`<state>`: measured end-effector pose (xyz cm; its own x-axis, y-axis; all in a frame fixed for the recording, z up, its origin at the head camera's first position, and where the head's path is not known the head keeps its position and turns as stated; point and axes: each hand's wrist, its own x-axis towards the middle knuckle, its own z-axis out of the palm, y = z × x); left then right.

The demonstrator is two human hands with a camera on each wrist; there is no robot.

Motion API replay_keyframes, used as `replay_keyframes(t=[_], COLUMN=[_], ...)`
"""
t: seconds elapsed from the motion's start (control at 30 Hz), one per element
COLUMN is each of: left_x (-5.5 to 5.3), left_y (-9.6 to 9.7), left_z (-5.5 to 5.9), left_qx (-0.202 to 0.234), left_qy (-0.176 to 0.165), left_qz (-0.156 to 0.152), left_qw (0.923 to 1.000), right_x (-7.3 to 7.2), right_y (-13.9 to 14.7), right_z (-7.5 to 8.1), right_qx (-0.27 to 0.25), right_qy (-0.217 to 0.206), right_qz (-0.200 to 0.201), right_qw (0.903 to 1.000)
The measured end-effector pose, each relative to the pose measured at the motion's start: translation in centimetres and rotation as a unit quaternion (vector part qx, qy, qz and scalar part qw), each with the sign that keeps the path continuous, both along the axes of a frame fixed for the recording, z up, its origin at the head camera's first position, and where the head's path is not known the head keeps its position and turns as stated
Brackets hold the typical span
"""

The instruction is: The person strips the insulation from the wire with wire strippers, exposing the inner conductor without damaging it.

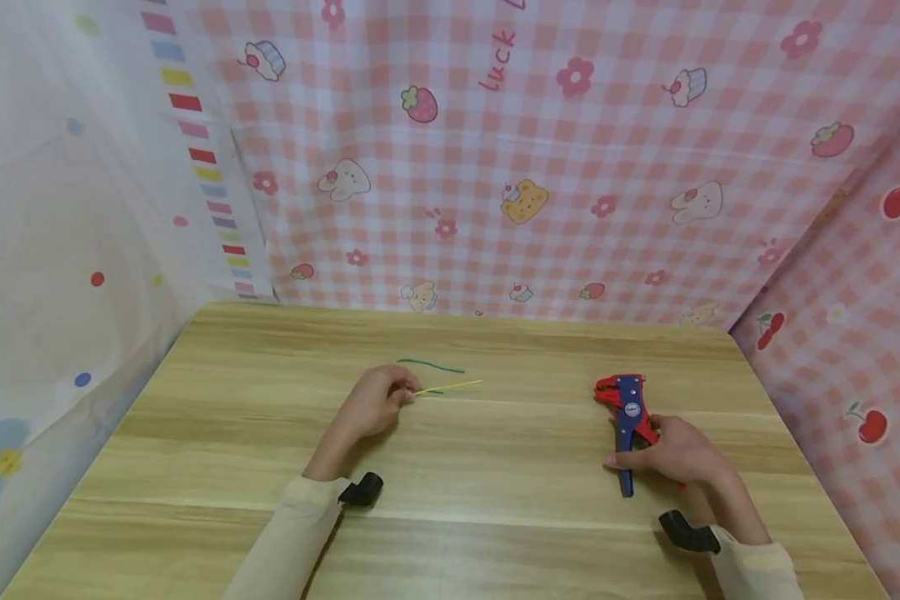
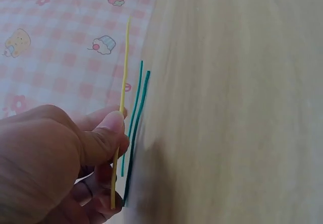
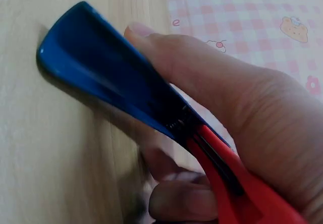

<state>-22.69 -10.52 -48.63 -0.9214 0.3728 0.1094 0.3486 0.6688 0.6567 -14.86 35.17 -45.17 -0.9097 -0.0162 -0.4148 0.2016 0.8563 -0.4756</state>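
Pink checkered cloth (image 1: 570,208) backs a wooden surface (image 1: 495,475). Right hand (image 1: 675,454) grips the red-and-blue wire stripper (image 1: 628,417) by its handles, tool lying on the surface at right. Left hand (image 1: 375,402) pinches a yellow wire (image 1: 450,387) near center, green wires (image 1: 431,365) lying just behind it.

Both forearms stretched forward in pale sleeves; left hand (image 1: 375,402) pinching with thumb and fingers, right hand (image 1: 675,454) curled, gripping.
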Motion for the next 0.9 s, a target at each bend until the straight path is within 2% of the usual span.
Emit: replay_keyframes(t=[0.2,0.47,0.6,0.9], left_x=[0.1,0.4,0.6,0.5], left_y=[0.0,0.1,0.1,0.3], left_z=[0.6,1.0,1.0,1.6], left_qx=[-0.005,0.007,0.024,0.041], left_qy=[0.015,-0.001,-0.005,0.006], left_qz=[-0.012,-0.010,-0.016,-0.031], left_qw=[0.9998,0.9999,0.9996,0.9986], right_x=[0.2,0.1,0.0,-0.1], right_y=[-0.1,-0.1,-0.2,-0.9], right_z=[-0.5,-1.4,-1.6,-1.3], right_qx=[-0.063,-0.146,-0.180,-0.206], right_qy=[0.000,-0.017,-0.018,0.000], right_qz=[-0.021,-0.069,-0.072,-0.061], right_qw=[0.9978,0.9867,0.9809,0.9766])
